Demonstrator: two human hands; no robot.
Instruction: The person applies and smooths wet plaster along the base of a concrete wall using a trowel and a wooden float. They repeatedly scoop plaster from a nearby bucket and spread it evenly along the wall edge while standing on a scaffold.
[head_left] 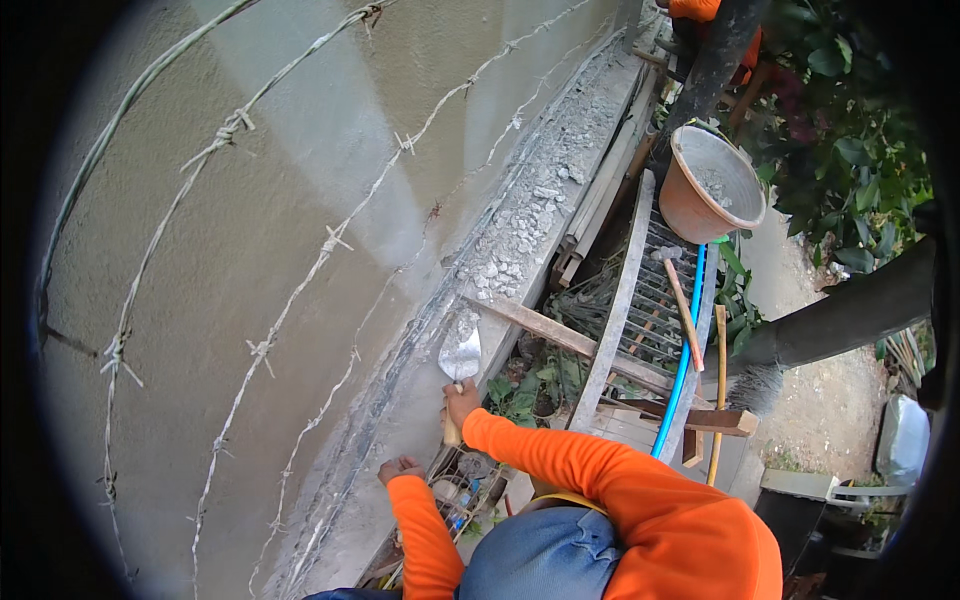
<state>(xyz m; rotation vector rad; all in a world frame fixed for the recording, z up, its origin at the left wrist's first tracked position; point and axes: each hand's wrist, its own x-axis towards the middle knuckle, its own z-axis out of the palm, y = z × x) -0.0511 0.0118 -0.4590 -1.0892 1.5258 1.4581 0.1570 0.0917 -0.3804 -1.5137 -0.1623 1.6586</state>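
My right hand (461, 400) grips the wooden handle of a pointed steel trowel (460, 350). The blade lies flat on the grey top of a concrete wall (420, 400). My left hand (400, 468) rests on the same wall top, a little nearer to me, fingers curled against the edge and holding nothing. Both arms wear orange sleeves. Farther along, the wall top carries loose grey rubble and mortar (530, 220).
Barbed wire strands (325, 245) run across the plastered wall face at left. A metal grate walkway (655, 300) with wooden planks, a blue pipe (680, 365) and sticks lies at right. A brown bucket (690, 205) with mortar stands beyond it. Another person in orange (700, 10) is at the top.
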